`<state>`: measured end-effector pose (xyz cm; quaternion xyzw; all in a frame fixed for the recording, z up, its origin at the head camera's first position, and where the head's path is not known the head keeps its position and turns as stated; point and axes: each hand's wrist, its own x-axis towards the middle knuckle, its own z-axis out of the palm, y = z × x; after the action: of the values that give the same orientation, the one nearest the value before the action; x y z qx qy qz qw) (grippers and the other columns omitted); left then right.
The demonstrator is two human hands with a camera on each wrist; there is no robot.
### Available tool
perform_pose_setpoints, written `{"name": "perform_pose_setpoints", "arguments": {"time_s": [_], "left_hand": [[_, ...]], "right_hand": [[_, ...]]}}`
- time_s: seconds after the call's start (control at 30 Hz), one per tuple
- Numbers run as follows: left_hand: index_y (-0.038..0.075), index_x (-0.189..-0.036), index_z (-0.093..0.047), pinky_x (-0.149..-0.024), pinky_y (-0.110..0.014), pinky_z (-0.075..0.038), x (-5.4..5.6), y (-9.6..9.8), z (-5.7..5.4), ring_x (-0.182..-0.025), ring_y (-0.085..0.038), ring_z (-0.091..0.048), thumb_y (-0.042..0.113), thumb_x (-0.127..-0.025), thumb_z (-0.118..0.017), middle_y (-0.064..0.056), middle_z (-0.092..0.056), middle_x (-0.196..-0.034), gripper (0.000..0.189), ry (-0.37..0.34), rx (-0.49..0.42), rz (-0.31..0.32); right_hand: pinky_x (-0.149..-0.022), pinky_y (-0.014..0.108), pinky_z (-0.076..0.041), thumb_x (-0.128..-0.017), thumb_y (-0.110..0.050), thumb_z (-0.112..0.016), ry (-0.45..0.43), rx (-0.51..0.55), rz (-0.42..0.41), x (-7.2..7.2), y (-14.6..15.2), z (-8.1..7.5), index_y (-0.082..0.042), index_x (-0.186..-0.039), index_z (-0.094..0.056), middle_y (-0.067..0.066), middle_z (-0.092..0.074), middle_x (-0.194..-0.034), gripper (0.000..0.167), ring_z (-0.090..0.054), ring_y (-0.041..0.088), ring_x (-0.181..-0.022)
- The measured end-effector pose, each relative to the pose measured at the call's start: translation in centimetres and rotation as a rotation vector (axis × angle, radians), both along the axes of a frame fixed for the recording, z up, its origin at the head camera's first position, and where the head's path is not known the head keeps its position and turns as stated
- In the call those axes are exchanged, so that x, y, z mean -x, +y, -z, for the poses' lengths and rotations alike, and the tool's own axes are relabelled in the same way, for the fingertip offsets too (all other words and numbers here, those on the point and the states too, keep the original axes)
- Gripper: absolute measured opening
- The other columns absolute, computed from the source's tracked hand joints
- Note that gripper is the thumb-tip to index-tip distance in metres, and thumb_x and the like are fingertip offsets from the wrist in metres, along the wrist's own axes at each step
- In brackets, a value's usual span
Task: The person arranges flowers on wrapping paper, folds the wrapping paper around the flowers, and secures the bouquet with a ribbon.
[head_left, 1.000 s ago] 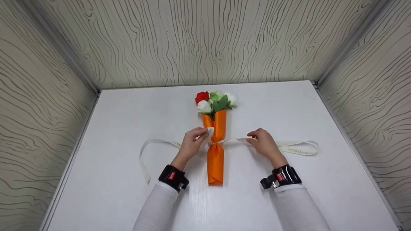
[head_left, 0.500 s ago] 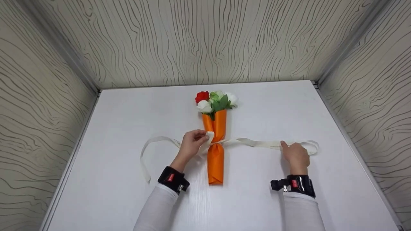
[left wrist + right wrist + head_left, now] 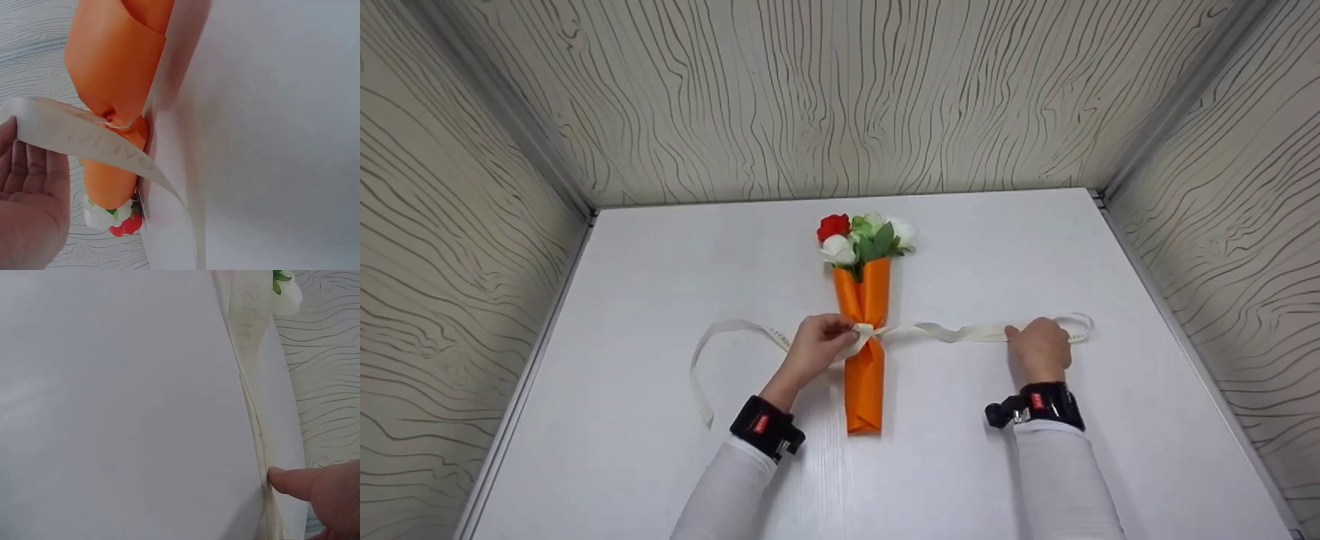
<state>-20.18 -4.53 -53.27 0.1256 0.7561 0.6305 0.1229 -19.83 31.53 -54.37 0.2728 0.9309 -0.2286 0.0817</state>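
A small bouquet in an orange wrapper (image 3: 864, 397) lies on the table, cinched at its middle by a cream ribbon (image 3: 941, 332) with printed letters. From its top show a red flower (image 3: 833, 226), white roses (image 3: 838, 250) and green leaves. Close beside the cinched waist, my left hand (image 3: 816, 349) pinches a bend of the ribbon between thumb and fingers; the left wrist view shows this ribbon (image 3: 101, 138) raised off the table. Out to the right, my right hand (image 3: 1041, 349) grips the other length, thumb against the ribbon (image 3: 250, 320) in the right wrist view; its fingers are mostly hidden.
The white table (image 3: 660, 270) is bordered by wood-patterned panels (image 3: 840, 97) at the back and both sides. A loose ribbon tail (image 3: 697, 375) curves across the table on the left. A ribbon loop (image 3: 1080, 322) sticks out beyond the right hand.
My right hand moved right along the ribbon, took hold of it, then shifted slightly back and up. My left hand brought its ribbon bend down and right, onto the cinched waist.
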Motion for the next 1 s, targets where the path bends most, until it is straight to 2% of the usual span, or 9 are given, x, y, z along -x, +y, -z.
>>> {"name": "perform_pose_setpoints", "arguments": {"time_s": [0.13, 0.27, 0.5, 0.67, 0.73, 0.8, 0.9, 1.0], "left_hand": [[0.01, -0.094, -0.067, -0.071, -0.026, -0.049, 0.0, 0.1, -0.2, -0.075, -0.017, -0.056, 0.016, -0.082, -0.063, -0.002, -0.063, -0.086, 0.013, 0.026, 0.003, 0.005], [0.005, -0.095, -0.066, -0.071, -0.027, -0.048, 0.2, 0.3, -0.3, -0.076, -0.016, -0.056, 0.013, -0.082, -0.063, -0.004, -0.063, -0.086, 0.015, 0.061, 0.01, 0.001], [0.007, -0.095, -0.065, -0.072, -0.025, -0.048, 0.4, 0.0, -0.5, -0.076, -0.014, -0.057, 0.016, -0.082, -0.063, -0.002, -0.063, -0.084, 0.016, 0.078, 0.033, -0.032], [0.006, -0.096, -0.065, -0.072, -0.025, -0.048, 0.5, -0.1, -0.2, -0.077, -0.014, -0.057, 0.015, -0.082, -0.063, -0.002, -0.062, -0.085, 0.016, 0.095, 0.043, -0.046], [0.006, -0.096, -0.065, -0.072, -0.025, -0.048, 0.5, -0.1, 0.0, -0.077, -0.014, -0.057, 0.015, -0.082, -0.063, -0.002, -0.062, -0.085, 0.016, 0.093, 0.043, -0.05], [0.007, -0.096, -0.065, -0.072, -0.025, -0.048, 0.5, -0.1, 0.1, -0.077, -0.014, -0.057, 0.016, -0.082, -0.063, -0.002, -0.062, -0.085, 0.016, 0.085, 0.044, -0.052], [0.008, -0.096, -0.065, -0.072, -0.025, -0.048, 0.4, 0.0, 0.1, -0.077, -0.014, -0.057, 0.017, -0.082, -0.063, -0.002, -0.062, -0.086, 0.017, 0.081, 0.051, -0.05], [0.009, -0.097, -0.066, -0.072, -0.025, -0.049, 0.3, 0.1, 0.0, -0.077, -0.013, -0.057, 0.019, -0.082, -0.064, -0.001, -0.063, -0.086, 0.018, 0.083, 0.059, -0.053]], "right_hand": [[-0.047, 0.043, -0.043, -0.084, -0.016, -0.049, 0.099, 0.001, -0.016, 0.8, -0.6, 0.2, 0.012, -0.092, -0.056, 0.033, -0.056, -0.09, 0.03, -0.057, 0.043, -0.078], [-0.046, 0.044, -0.042, -0.08, -0.006, -0.043, 0.148, -0.013, -0.032, 1.3, -0.8, 0.6, 0.011, -0.09, -0.056, 0.033, -0.057, -0.088, 0.023, -0.057, 0.043, -0.075], [-0.057, 0.049, -0.044, -0.082, -0.004, -0.037, 0.168, 0.003, 0.001, 1.9, 0.6, 1.0, 0.013, -0.096, -0.055, 0.036, -0.054, -0.093, 0.028, -0.055, 0.047, -0.082], [-0.059, 0.048, -0.042, -0.082, -0.003, -0.039, 0.291, 0.046, 0.02, 2.3, 1.2, 0.7, 0.012, -0.082, -0.054, 0.034, -0.055, -0.084, 0.021, -0.054, 0.045, -0.078], [-0.057, 0.044, -0.041, -0.082, -0.003, -0.043, 0.355, 0.062, 0.018, 2.5, 1.1, 0.4, 0.009, -0.075, -0.053, 0.03, -0.055, -0.078, 0.017, -0.053, 0.04, -0.072], [-0.055, 0.038, -0.039, -0.082, -0.005, -0.047, 0.417, 0.086, 0.026, 2.7, 0.8, 0.1, 0.007, -0.075, -0.054, 0.024, -0.056, -0.075, 0.016, -0.051, 0.033, -0.068], [-0.053, 0.029, -0.04, -0.083, -0.009, -0.052, 0.489, 0.155, 0.058, 3.1, 0.1, -0.9, 0.006, -0.085, -0.058, 0.018, -0.059, -0.078, 0.017, -0.053, 0.024, -0.065], [-0.054, 0.024, -0.043, -0.083, -0.015, -0.055, 0.542, 0.239, 0.071, 3.6, -1.0, -2.4, 0.004, -0.1, -0.055, 0.015, -0.061, -0.086, 0.025, -0.059, 0.021, -0.066]]}}
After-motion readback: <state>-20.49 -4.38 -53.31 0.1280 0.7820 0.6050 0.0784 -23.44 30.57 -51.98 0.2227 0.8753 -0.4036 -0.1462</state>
